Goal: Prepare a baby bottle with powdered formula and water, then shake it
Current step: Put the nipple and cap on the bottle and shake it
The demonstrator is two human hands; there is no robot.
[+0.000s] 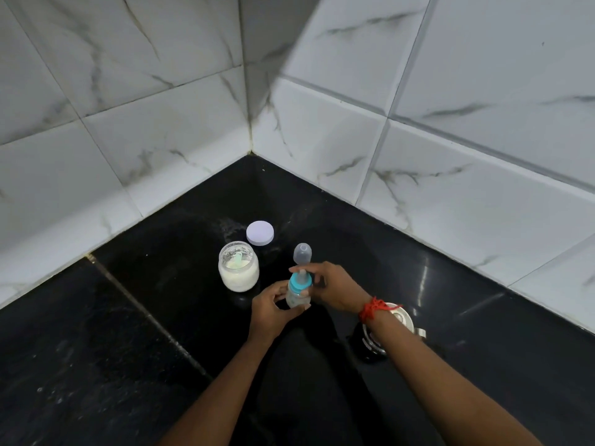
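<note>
A shiny black table (418,300) in a corner of white walls.

A glass jar (238,272) of white powder stands open on it. The jar's round white lid (260,233) lies flat just behind it, with a little spilled powder (230,227) beside the lid. A clear cap (302,253) stands near the jar. A metal thing (404,320), partly hidden, sits farther right.

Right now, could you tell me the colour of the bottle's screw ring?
Teal blue screw ring, head view.
</note>
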